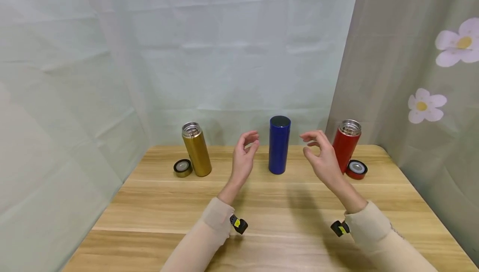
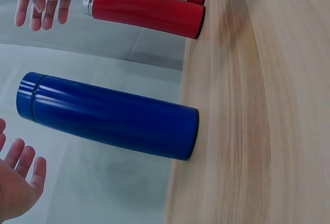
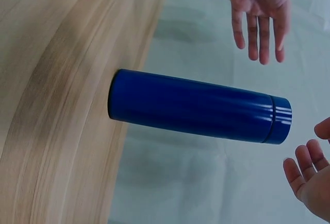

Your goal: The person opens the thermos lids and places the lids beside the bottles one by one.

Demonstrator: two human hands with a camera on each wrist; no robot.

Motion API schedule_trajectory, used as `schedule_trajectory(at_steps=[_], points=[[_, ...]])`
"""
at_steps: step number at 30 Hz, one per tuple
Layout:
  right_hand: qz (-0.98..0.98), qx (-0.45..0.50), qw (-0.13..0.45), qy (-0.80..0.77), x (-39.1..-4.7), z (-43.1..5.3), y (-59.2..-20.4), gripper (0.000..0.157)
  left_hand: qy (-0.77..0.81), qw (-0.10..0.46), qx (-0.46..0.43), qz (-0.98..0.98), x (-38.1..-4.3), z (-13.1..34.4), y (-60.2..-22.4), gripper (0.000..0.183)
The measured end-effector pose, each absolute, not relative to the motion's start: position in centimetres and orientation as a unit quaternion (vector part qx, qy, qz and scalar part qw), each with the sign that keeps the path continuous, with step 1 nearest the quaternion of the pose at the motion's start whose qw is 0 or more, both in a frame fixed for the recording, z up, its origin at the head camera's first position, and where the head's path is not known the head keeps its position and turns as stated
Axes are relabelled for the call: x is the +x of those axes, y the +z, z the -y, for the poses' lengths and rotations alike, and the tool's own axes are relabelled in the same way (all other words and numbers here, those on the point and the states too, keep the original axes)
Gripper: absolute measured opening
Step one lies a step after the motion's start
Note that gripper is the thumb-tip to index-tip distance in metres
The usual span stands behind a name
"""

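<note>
Flask [image 1: 278, 151], glossy blue cyl., stands on woodgrain tbl [image 1: 277, 238] btwn fingers [image 1: 247, 136].

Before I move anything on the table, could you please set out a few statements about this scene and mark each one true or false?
1. The blue bottle stands upright with its blue lid on. True.
2. The blue bottle is being gripped. False: the left hand and right hand are apart from it, one on each side.
3. The gold bottle is open, its gold lid beside it on the table. True.
4. The rightmost bottle is closed. False: the red bottle is open, and its red lid lies beside it.
5. The blue bottle stands between the other two. True.
</note>
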State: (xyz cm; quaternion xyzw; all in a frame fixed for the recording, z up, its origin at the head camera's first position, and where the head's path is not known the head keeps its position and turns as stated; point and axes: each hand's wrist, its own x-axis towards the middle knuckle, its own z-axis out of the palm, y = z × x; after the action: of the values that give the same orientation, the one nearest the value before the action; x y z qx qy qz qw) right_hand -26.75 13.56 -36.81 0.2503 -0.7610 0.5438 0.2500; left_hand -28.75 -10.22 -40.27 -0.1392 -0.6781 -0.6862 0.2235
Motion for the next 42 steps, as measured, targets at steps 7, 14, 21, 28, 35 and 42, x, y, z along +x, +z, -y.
schedule_trajectory(at_steps=[7, 14, 21, 28, 35, 42], points=[[0.767, 0.245, 0.249, 0.539, -26.7, -13.4, -36.6, 0.036, -0.696, 0.210, -0.134, 0.673, -29.2, 10.2, -40.5, 0.035], [0.769, 0.247, 0.244, 0.537, -26.5, -13.2, -36.5, 0.035, -0.705, 0.205, -0.126, 0.667, -29.6, 10.0, -40.9, 0.040], [0.770, 0.245, 0.243, 0.536, -26.5, -13.2, -36.4, 0.035, -0.701, 0.191, -0.117, 0.677, -29.7, 9.7, -40.9, 0.040], [0.771, 0.247, 0.243, 0.535, -26.7, -13.2, -36.2, 0.035, -0.706, 0.168, -0.115, 0.678, -30.0, 9.6, -41.2, 0.044], [0.776, 0.256, 0.259, 0.515, -27.1, -13.2, -36.0, 0.035, -0.703, 0.128, -0.109, 0.692, -30.8, 9.2, -41.7, 0.056], [0.787, 0.262, 0.254, 0.497, -27.6, -13.4, -35.6, 0.033, -0.702, 0.101, -0.113, 0.696, -31.6, 8.8, -42.0, 0.065]])
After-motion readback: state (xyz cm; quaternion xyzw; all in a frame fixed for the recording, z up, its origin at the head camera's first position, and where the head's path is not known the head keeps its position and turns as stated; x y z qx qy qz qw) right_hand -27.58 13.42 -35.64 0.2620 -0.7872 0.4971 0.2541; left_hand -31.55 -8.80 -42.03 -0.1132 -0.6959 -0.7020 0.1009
